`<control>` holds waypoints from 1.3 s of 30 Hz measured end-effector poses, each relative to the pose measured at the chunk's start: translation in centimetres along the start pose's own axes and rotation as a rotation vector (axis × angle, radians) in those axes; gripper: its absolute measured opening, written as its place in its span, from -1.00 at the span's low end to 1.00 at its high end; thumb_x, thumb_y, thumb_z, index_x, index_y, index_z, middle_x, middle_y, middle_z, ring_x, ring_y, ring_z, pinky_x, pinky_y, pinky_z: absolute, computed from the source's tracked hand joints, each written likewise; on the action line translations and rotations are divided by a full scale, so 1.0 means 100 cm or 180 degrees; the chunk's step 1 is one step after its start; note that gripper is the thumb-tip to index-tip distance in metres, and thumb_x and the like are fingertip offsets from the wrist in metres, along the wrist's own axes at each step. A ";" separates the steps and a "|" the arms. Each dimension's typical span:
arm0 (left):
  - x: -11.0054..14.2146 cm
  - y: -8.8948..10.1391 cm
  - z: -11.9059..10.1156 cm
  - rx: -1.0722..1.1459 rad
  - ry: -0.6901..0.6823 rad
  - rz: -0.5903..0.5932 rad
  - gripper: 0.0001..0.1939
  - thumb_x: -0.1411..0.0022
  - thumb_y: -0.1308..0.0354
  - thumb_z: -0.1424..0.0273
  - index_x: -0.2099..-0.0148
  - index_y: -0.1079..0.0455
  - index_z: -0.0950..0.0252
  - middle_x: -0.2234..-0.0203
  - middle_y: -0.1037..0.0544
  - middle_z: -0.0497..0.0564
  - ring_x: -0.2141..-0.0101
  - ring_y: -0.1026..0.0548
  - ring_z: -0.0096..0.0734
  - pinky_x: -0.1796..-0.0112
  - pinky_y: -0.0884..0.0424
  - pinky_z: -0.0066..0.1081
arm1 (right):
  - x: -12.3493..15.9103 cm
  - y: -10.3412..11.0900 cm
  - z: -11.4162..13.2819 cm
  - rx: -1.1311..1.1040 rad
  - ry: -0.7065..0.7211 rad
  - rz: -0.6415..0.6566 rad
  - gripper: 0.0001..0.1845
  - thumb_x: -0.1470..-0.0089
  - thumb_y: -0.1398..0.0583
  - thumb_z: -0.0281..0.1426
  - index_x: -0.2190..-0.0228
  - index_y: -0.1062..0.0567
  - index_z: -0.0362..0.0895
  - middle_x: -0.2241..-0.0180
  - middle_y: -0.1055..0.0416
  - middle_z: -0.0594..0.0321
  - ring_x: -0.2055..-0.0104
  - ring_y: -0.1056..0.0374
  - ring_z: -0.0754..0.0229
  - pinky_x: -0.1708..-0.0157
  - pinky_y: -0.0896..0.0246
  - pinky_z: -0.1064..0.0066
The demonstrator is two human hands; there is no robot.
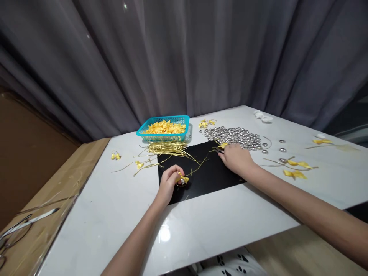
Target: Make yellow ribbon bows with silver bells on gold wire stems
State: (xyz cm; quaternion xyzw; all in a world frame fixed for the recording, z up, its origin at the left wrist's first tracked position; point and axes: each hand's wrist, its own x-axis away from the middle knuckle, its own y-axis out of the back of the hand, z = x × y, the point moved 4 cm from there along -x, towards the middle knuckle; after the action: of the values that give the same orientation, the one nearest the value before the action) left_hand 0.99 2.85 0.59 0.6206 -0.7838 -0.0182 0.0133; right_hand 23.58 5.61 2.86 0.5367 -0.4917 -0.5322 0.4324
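Observation:
My left hand (169,180) is closed in a pinch over the black mat. It holds a small yellow ribbon bow (185,179) with a silver bead at its middle and a gold twist tie looped about it. At the mat's upper right, my right hand (237,156) lies low with its fingers curled over a small dark pronged tool (219,150); its exact kind is too small to make out. Just beyond those fingers sits another yellow bow (222,145), partly hidden. A loose gold tie (201,165) stretches across the mat (212,180) between both hands.
Behind the mat stand a teal basket (188,124) of yellow bows and a heap of gold ties (166,148). Silver beads (232,136) spread at the back right. Bows with ties (296,174) lie right, a finished-looking one (115,156) left. Cardboard (66,199) borders the table's left.

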 end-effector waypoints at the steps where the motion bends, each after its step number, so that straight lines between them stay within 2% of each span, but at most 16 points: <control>1: 0.000 0.001 0.001 0.0004 -0.0023 -0.0044 -0.92 0.10 0.04 0.43 0.51 -0.26 0.29 0.70 -0.20 -0.15 0.63 -0.15 -0.55 0.56 -0.07 -0.50 | 0.000 0.003 0.006 -0.0108 0.0057 -0.0027 -0.66 -0.17 -0.01 -0.38 0.17 -0.37 -0.40 0.16 -0.35 -0.31 0.03 -0.25 -0.23 0.21 -0.21 0.11; 3: -0.001 0.002 0.002 0.0002 -0.0048 -0.0114 -0.93 0.09 0.04 0.43 0.50 -0.26 0.28 0.70 -0.20 -0.15 0.63 -0.15 -0.53 0.55 -0.09 -0.49 | 0.004 0.011 0.026 -0.0496 0.0498 -0.0051 -0.65 -0.18 -0.02 -0.33 0.07 -0.33 -0.26 0.07 -0.35 -0.12 -0.02 -0.24 -0.04 0.08 -0.18 0.21; 4: -0.001 0.002 0.001 -0.0001 -0.0057 -0.0134 -0.93 0.09 0.03 0.42 0.49 -0.26 0.28 0.70 -0.19 -0.15 0.62 -0.16 -0.52 0.54 -0.11 -0.49 | 0.008 0.017 0.040 -0.1291 0.0931 -0.0099 -0.61 -0.16 -0.06 -0.31 0.01 -0.29 -0.23 0.03 -0.33 -0.08 -0.03 -0.24 0.01 0.06 -0.18 0.24; 6: -0.001 0.002 0.000 0.0019 -0.0102 -0.0149 -0.94 0.08 0.02 0.42 0.48 -0.26 0.28 0.69 -0.20 -0.16 0.62 -0.17 -0.52 0.52 -0.13 -0.48 | 0.020 0.023 0.069 -0.2615 0.1825 0.0443 -0.59 -0.13 -0.09 -0.28 0.00 -0.27 -0.16 0.04 -0.35 0.03 0.02 -0.29 0.12 0.08 -0.21 0.29; 8: -0.001 0.002 -0.001 0.0055 -0.0169 -0.0172 -0.94 0.05 0.00 0.41 0.48 -0.25 0.28 0.67 -0.24 -0.15 0.60 -0.20 -0.52 0.50 -0.15 -0.49 | 0.027 0.024 0.087 -0.3138 0.2095 0.1193 -0.68 -0.11 -0.10 -0.27 0.13 -0.36 -0.17 0.24 -0.44 0.14 0.22 -0.36 0.20 0.24 -0.24 0.38; 9: -0.001 0.002 -0.001 0.0062 -0.0207 -0.0189 -0.95 0.04 0.00 0.41 0.47 -0.25 0.29 0.65 -0.27 -0.14 0.58 -0.22 -0.52 0.49 -0.16 -0.49 | 0.027 0.025 0.090 -0.3176 0.2054 0.1434 -0.72 -0.11 -0.08 -0.27 0.22 -0.41 -0.19 0.36 -0.44 0.19 0.34 -0.34 0.24 0.35 -0.21 0.43; 11: -0.001 0.002 -0.001 0.0005 -0.0271 -0.0238 -0.94 0.02 -0.01 0.42 0.48 -0.26 0.29 0.62 -0.30 -0.13 0.56 -0.25 -0.51 0.48 -0.17 -0.49 | 0.023 0.027 0.088 -0.3055 0.1868 0.1526 -0.74 -0.10 -0.07 -0.29 0.37 -0.44 -0.22 0.53 -0.34 0.29 0.50 -0.21 0.32 0.49 -0.08 0.49; 16: -0.003 0.001 0.004 -0.0183 -0.0343 -0.0253 -0.94 -0.04 -0.02 0.43 0.44 -0.29 0.29 0.60 -0.34 -0.12 0.52 -0.32 -0.49 0.44 -0.23 -0.48 | 0.012 0.042 0.056 -0.2674 0.1544 0.1308 -0.76 -0.06 -0.10 -0.27 0.49 -0.41 -0.19 0.65 -0.13 0.40 0.58 0.00 0.37 0.58 0.12 0.51; 21: -0.007 0.001 0.008 -0.0126 -0.0139 -0.0410 -0.89 -0.06 -0.06 0.39 0.31 -0.29 0.29 0.59 -0.44 -0.10 0.52 -0.37 -0.48 0.46 -0.23 -0.50 | 0.036 0.067 0.035 -0.2857 0.1316 0.0890 -0.74 -0.07 -0.10 -0.23 0.51 -0.38 -0.14 0.67 -0.06 0.40 0.62 0.04 0.37 0.63 0.15 0.50; 24: -0.006 0.002 0.006 0.0033 -0.0012 -0.0559 -0.88 -0.05 -0.07 0.39 0.31 -0.21 0.26 0.63 -0.41 -0.14 0.59 -0.33 -0.53 0.55 -0.17 -0.54 | 0.065 0.072 0.039 -0.2762 0.1408 0.0937 -0.72 -0.12 -0.04 -0.21 0.48 -0.38 -0.11 0.69 -0.08 0.38 0.64 0.01 0.35 0.62 0.12 0.48; 26: -0.006 0.003 0.004 0.0096 -0.0045 -0.0607 -0.88 -0.05 -0.06 0.41 0.33 -0.16 0.25 0.65 -0.37 -0.17 0.60 -0.31 -0.55 0.57 -0.15 -0.56 | 0.084 0.069 0.045 -0.2548 0.1631 0.1124 -0.73 -0.17 0.01 -0.26 0.43 -0.39 -0.09 0.62 -0.25 0.31 0.58 -0.14 0.30 0.57 0.03 0.45; 28: -0.006 0.005 0.003 0.0086 -0.0117 -0.0643 -0.90 -0.06 -0.04 0.42 0.34 -0.16 0.24 0.65 -0.35 -0.17 0.60 -0.31 -0.57 0.58 -0.14 -0.57 | 0.098 0.065 0.048 -0.2316 0.1714 0.1077 -0.75 -0.17 0.04 -0.32 0.28 -0.41 -0.07 0.52 -0.37 0.23 0.52 -0.25 0.23 0.52 -0.01 0.41; 31: -0.007 0.006 0.004 0.0027 -0.0136 -0.0620 -0.96 -0.07 -0.03 0.44 0.38 -0.20 0.27 0.60 -0.38 -0.12 0.58 -0.32 -0.57 0.58 -0.15 -0.57 | 0.107 0.062 0.045 -0.2171 0.1591 0.0921 -0.67 -0.16 0.04 -0.33 0.05 -0.30 -0.06 0.64 -0.30 0.30 0.62 -0.21 0.20 0.56 0.03 0.39; 36: -0.007 0.003 0.002 0.0000 -0.0094 -0.0509 -0.97 -0.03 -0.06 0.47 0.45 -0.27 0.29 0.59 -0.42 -0.09 0.58 -0.32 -0.56 0.58 -0.17 -0.56 | 0.118 0.076 0.040 -0.2109 0.1887 0.1219 -0.85 -0.14 -0.03 -0.33 0.30 -0.38 -0.01 0.59 -0.35 0.28 0.57 -0.25 0.21 0.54 -0.03 0.39; 38: -0.006 0.002 0.000 0.0004 -0.0080 -0.0484 -0.97 -0.02 -0.07 0.47 0.45 -0.29 0.30 0.58 -0.44 -0.08 0.58 -0.33 -0.56 0.57 -0.20 -0.55 | 0.120 0.081 0.039 -0.2173 0.1931 0.1491 -0.88 -0.07 -0.12 -0.35 0.30 -0.41 0.02 0.56 -0.38 0.28 0.53 -0.29 0.21 0.50 -0.10 0.39; 39: -0.006 0.002 0.000 0.0004 -0.0076 -0.0476 -0.97 -0.02 -0.08 0.47 0.45 -0.30 0.30 0.58 -0.44 -0.08 0.58 -0.33 -0.56 0.56 -0.20 -0.55 | 0.120 0.082 0.039 -0.2273 0.1930 0.1630 -0.82 -0.03 -0.15 -0.37 0.25 -0.42 0.04 0.53 -0.41 0.29 0.52 -0.30 0.21 0.48 -0.13 0.40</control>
State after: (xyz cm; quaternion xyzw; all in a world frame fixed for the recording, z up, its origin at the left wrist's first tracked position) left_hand 0.93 3.49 0.63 0.6771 -0.7354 -0.0261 0.0022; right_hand 18.57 -7.18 8.95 0.3487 -0.2481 -0.3648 0.8269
